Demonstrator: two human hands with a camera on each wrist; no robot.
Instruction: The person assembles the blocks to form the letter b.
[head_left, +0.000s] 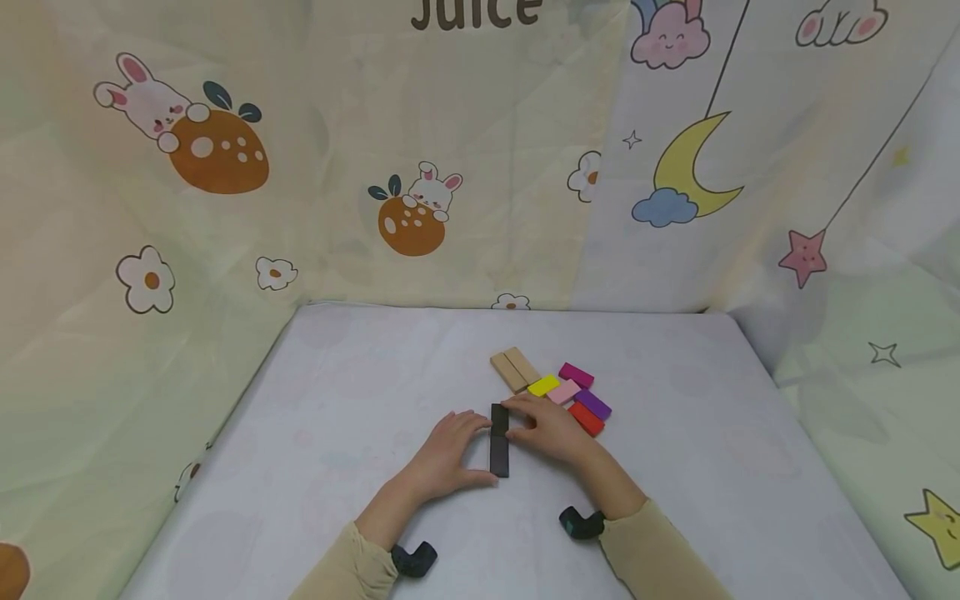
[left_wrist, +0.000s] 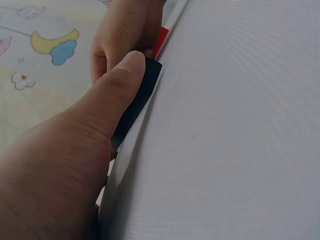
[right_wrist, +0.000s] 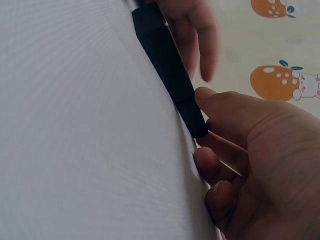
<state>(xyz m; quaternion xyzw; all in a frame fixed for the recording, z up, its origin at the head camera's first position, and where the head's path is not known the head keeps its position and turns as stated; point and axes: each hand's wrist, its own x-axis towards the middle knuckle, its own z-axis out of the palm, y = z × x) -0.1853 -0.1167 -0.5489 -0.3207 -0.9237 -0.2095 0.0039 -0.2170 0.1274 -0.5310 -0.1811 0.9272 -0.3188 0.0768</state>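
Observation:
Two black rectangular blocks lie end to end on the white table, the far block (head_left: 499,419) touching the near block (head_left: 499,457). From the left, my left hand (head_left: 450,457) holds this pair, its thumb at the near end and its fingertips beside the far block. My right hand (head_left: 551,429) pinches the far block, index finger around its far end and thumb on its right side. In the right wrist view the seam between the blocks shows beside that thumb. The left thumb covers part of the near block (left_wrist: 142,95) in the left wrist view.
Just beyond the right hand lie two plain wooden blocks (head_left: 514,369) side by side, with yellow (head_left: 543,385), pink (head_left: 563,392), magenta (head_left: 577,375), purple (head_left: 593,405) and red (head_left: 587,418) blocks. Printed cloth (head_left: 480,275) stands around the white table (head_left: 360,375).

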